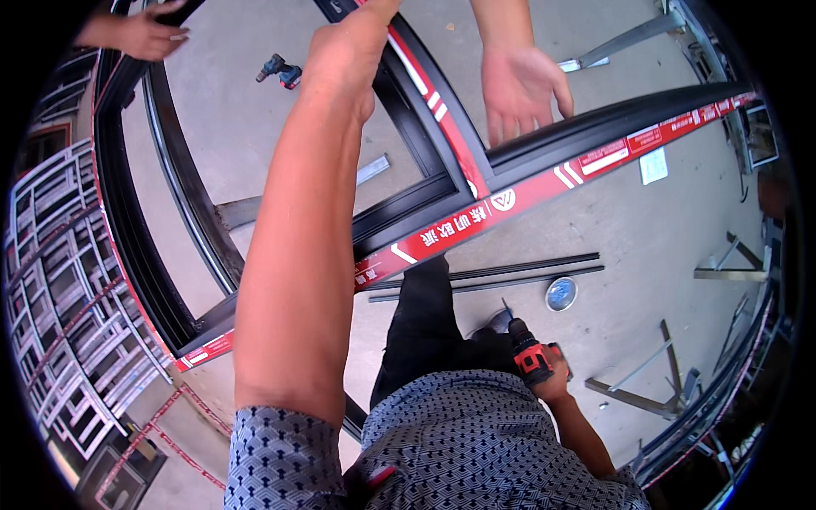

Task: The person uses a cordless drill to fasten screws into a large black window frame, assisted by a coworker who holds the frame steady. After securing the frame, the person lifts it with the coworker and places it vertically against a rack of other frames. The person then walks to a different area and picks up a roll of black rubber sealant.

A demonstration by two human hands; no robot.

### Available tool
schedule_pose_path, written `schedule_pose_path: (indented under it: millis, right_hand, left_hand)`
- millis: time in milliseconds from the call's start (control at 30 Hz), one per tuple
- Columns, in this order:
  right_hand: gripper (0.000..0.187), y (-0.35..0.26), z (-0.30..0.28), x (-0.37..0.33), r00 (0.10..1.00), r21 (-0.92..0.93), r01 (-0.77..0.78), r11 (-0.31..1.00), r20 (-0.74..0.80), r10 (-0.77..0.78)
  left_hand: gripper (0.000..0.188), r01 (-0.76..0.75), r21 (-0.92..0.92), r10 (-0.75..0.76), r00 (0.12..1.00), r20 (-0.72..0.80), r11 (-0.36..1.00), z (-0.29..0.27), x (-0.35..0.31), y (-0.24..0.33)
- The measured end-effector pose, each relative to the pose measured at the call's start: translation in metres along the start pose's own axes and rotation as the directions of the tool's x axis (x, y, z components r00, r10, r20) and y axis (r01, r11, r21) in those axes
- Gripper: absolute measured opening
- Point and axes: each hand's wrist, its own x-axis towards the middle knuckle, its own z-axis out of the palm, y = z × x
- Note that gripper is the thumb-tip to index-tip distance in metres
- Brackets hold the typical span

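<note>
A large black window frame (486, 219) with red protective tape lies across the view. My left arm reaches forward over it, and my left hand (353, 47) is at the frame's middle bar; its fingers run out past the top edge, so their grip is hidden. Down by my right hip, my right hand (554, 376) is closed around the handle of a red and black cordless drill (532, 355), its bit pointing forward. Another person's open hand (520, 89) hangs just beyond the frame's near rail, and a second hand (146, 36), also not mine, shows at the far left corner.
On the concrete floor lie a blue-grey cordless drill (279, 71), two thin black strips (527, 274) and a round dish (561, 294) of small blue pieces. Metal stands (650, 387) are at the right. Stacked metal frames (64, 297) fill the left side.
</note>
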Motion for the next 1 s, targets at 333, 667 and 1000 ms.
schedule_pose_path:
  millis: [333, 667, 1000]
  right_hand:
    - [0.030, 0.007, 0.016, 0.002, 0.963, 0.132, -0.270, 0.954, 0.043, 0.266]
    - [0.036, -0.080, -0.007, 0.052, 0.924, -0.101, -0.283, 0.954, 0.237, 0.299]
    - [0.042, -0.105, -0.014, 0.063, 0.915, -0.085, -0.288, 0.954, 0.268, 0.300]
  left_hand:
    - [0.041, -0.066, 0.233, 0.077, 0.996, -0.038, 0.970, -0.105, -0.131, -0.018]
    - [0.018, -0.454, 0.568, 0.292, 0.887, 0.357, 0.686, -0.133, -0.172, -0.041]
    - [0.017, -0.463, 0.543, 0.278, 0.878, 0.390, 0.701, -0.135, -0.165, -0.043]
